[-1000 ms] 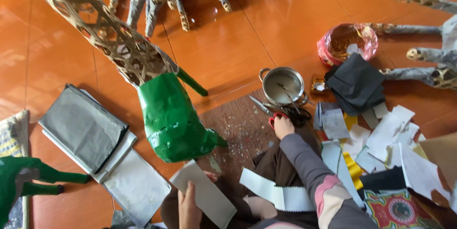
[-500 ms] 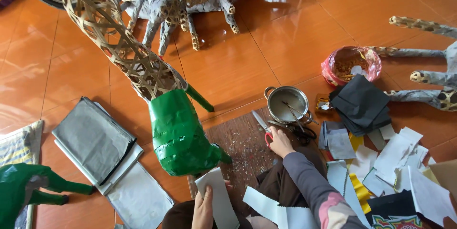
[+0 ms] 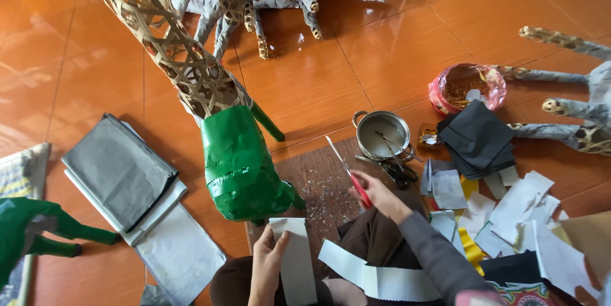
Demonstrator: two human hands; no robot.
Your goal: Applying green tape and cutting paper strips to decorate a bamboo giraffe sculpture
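My right hand [image 3: 380, 196] is closed round the red handle of a small cutter [image 3: 349, 171], the pale blade sticking out up and to the left, away from my body, over the brown mat [image 3: 318, 182]. The tool's long axis runs on that diagonal, tip toward the green-wrapped figure [image 3: 240, 166], handle end buried in my palm. My left hand [image 3: 267, 266] pinches the near left edge of a grey paper strip [image 3: 294, 261], thumb on top, fingers underneath. That strip lies lengthwise away from me, its far short end nearly touching the base of the green figure, its near end over my knee.

To cut well from here, I judge the strip should be held flat and taut on the mat, with the blade drawn along one line and my left fingers kept clear of its path.

A second white strip [image 3: 375, 277] with a zigzag edge lies across my lap, running left to right. Beyond the cutter stands a small metal pot [image 3: 382, 135] with a stick in it, black scissors [image 3: 398, 169] just beside it. To the right lie black sheets [image 3: 477, 140], loose paper scraps [image 3: 509, 210] and a pink plastic bag [image 3: 468, 86]; to the left, stacked grey sheets [image 3: 118, 172] on the orange tile floor [image 3: 382, 39]
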